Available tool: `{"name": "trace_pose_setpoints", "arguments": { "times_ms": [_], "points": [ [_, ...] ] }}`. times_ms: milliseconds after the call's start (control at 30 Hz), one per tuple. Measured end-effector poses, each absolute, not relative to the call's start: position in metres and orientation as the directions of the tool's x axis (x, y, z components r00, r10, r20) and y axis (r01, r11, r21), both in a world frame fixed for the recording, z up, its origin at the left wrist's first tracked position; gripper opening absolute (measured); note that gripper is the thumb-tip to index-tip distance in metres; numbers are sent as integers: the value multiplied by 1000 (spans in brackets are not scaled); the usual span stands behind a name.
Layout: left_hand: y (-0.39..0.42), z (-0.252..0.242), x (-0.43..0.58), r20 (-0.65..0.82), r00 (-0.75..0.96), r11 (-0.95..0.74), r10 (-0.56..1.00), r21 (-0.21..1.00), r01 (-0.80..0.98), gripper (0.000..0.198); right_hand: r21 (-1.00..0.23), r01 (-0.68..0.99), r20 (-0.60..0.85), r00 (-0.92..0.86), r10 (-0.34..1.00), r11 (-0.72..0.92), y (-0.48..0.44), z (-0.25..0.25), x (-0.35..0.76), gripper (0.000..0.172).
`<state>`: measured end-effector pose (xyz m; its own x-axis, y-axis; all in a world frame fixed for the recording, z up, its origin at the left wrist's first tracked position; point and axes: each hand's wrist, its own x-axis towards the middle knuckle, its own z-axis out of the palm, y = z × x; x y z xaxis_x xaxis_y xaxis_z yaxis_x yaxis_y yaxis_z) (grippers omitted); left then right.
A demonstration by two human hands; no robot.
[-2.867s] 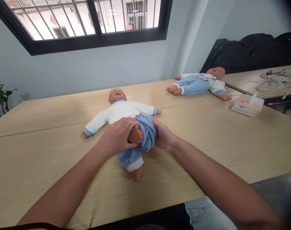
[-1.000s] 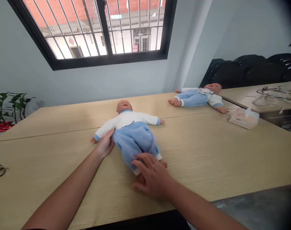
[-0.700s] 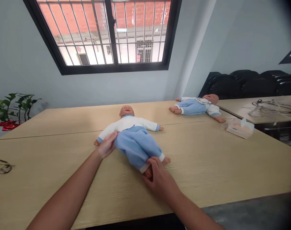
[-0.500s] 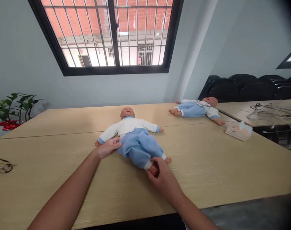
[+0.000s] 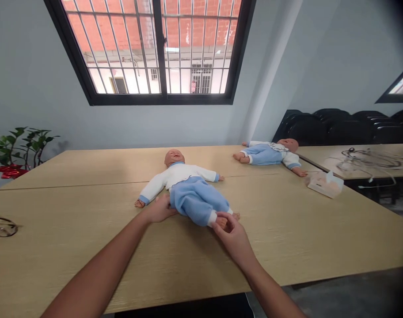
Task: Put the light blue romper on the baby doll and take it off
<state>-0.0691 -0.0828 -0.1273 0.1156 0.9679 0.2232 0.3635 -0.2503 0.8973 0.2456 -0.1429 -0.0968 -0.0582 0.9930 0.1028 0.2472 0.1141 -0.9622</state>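
Observation:
A baby doll [image 5: 191, 194] lies face up on the pale wooden table, its head toward the window and its feet toward me. It wears a white top with blue cuffs and blue trousers with white ankle bands. My left hand [image 5: 161, 209] grips the doll's hip at the left, the fingertips hidden behind the trousers. With thumb and fingers curled, my right hand [image 5: 233, 235] holds the nearer foot at the ankle band. The doll's other foot shows just behind those fingers.
A second, similarly dressed doll [image 5: 266, 153] lies further back at the right. Near it stands a tissue box [image 5: 324, 185]. Eyeglasses [image 5: 2, 227] rest at the left edge. Cables [image 5: 370, 159] lie on another table; stacked black chairs [image 5: 340, 130] stand behind. A potted plant [image 5: 16, 148] is far left.
My left hand has slid right, its fingers going in behind the doll's hip. My right hand, with the doll's foot, has shifted slightly right and away from me, turning the legs.

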Motion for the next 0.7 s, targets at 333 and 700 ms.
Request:
{"name": "trace_pose_setpoints", "arguments": {
  "times_ms": [333, 700],
  "points": [
    [-56, -133, -99, 166, -247, 28, 955, 777, 629, 15, -806, 541, 216, -107, 971, 239, -184, -76, 281, 35],
    [-100, -135, -62, 150, -351, 43, 924, 873, 486, 44, -670, 625, 247, -322, 914, 401, -243, -99, 221, 17]
  ]
}}
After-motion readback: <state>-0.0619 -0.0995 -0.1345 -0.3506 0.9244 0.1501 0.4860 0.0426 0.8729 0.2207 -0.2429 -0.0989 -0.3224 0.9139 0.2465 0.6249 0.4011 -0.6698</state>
